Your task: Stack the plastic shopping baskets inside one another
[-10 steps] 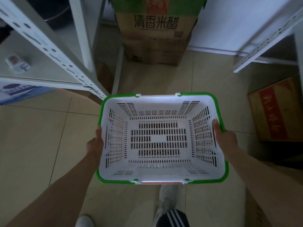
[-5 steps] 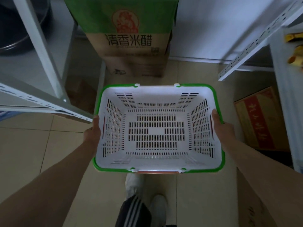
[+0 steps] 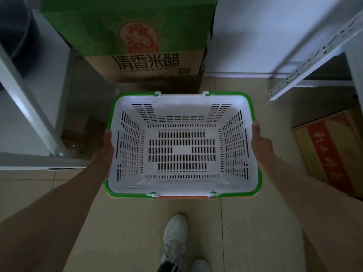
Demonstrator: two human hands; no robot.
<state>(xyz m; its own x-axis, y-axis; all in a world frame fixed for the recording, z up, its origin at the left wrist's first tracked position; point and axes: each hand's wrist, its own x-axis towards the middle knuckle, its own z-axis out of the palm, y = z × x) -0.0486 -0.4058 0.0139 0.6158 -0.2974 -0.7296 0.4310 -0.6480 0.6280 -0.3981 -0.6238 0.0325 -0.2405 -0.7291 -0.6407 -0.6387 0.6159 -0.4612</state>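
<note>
A white slotted plastic shopping basket with a green rim [image 3: 181, 110] hangs in the air in the middle of the head view, mouth up and empty. My left hand [image 3: 105, 148] grips its left side and my right hand [image 3: 260, 142] grips its right side, thumbs on the rim. A strip of orange-red plastic [image 3: 182, 197] shows just under the near edge of the basket; whether it is a second basket nested below cannot be told.
A green and brown cardboard box [image 3: 137, 46] stands on the floor right behind the basket. White metal shelving [image 3: 33, 114] is on the left, another rack [image 3: 306, 61] on the right, with a red-printed carton [image 3: 330, 154] below it. My shoes [image 3: 174, 238] stand on the tiled floor.
I have stepped forward toward the cardboard box, carrying the basket along. The left shelf post has slid further left and both hands keep the same grip.
</note>
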